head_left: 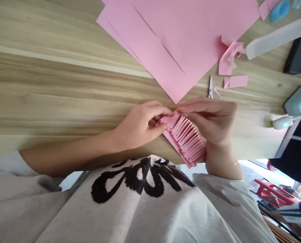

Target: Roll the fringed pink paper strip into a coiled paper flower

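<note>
A pink paper piece [188,138], cut into a fringe of narrow strips along one side, lies at the table's near edge between my hands. My left hand [142,125] pinches its upper left end, thumb on top and fingers behind. At the top corner, beside the first strips, my right hand [211,118] grips the same paper between thumb and fingers. The fringe fans out below my right hand, towards my wrist. Small scissors [210,87] lie just beyond my right hand, their handles partly hidden behind it.
Large pink sheets [185,37] cover the table's far middle. Pink scraps [235,81] and crumpled paper [227,60] lie right of them. Farther right are a white strip-like object [279,38], a black object [298,54] and a pale blue container [299,99]. A red stool [274,192] stands beyond the table.
</note>
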Demonstrator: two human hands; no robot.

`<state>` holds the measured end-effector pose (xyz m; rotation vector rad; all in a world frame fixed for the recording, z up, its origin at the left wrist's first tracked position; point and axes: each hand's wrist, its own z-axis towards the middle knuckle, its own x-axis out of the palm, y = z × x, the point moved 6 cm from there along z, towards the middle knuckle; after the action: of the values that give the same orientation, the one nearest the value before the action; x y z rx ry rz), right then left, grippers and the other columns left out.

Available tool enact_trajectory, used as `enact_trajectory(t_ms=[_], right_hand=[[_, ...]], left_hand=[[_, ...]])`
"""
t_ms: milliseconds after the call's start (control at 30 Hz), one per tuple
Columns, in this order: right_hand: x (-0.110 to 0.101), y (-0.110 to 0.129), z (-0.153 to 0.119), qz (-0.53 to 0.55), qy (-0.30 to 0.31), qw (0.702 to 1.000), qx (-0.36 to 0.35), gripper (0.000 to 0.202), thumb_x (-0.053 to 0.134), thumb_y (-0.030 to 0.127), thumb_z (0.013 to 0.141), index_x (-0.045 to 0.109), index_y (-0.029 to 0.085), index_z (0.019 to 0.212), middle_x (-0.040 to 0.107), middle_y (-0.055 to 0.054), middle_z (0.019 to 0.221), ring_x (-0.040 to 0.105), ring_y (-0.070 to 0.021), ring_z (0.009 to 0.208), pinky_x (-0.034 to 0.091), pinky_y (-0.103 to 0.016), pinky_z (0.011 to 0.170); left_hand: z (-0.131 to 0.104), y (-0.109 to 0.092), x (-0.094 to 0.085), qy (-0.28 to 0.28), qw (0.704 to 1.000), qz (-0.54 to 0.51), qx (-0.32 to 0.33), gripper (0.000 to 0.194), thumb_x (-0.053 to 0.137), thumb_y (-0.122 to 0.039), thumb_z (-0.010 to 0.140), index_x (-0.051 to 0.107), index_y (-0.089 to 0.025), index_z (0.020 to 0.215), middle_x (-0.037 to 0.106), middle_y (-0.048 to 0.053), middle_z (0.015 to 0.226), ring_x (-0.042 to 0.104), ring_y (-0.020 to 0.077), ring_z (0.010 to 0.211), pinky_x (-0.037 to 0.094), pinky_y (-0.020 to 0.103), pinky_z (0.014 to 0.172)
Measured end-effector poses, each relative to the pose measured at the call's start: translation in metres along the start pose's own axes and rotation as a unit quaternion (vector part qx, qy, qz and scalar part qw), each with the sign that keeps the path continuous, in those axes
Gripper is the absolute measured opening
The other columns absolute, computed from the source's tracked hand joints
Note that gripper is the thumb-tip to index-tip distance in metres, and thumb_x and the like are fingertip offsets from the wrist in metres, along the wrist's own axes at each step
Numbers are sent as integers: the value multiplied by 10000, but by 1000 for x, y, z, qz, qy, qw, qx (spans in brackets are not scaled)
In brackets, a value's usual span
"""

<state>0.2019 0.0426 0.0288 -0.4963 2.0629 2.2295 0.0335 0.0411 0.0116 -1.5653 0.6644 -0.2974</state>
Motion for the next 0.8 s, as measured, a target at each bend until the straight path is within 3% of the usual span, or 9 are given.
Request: enact_trajectory(t_ms=[567, 800], right_hand=[[2, -2, 0, 41, 18, 999, -8, 286, 781, 24, 721, 815, 291, 815, 787, 14, 809, 746, -173, 778, 633, -321, 728], [5, 1, 1, 72, 23, 997, -20, 225, 794, 11, 701, 787, 231, 747, 763, -2, 769, 737, -161, 765, 621, -306, 697]], left_hand=[[0, 2, 1, 8, 1000, -7, 3, 221, 651, -106, 836, 721, -125, 1045, 721, 78, 1010, 695, 120, 832, 580, 198, 679], [1, 1, 2, 13, 1000, -2, 8, 209, 652, -118, 839, 721, -135, 1036, 721, 74, 998, 696, 121, 830, 575, 196, 675]])
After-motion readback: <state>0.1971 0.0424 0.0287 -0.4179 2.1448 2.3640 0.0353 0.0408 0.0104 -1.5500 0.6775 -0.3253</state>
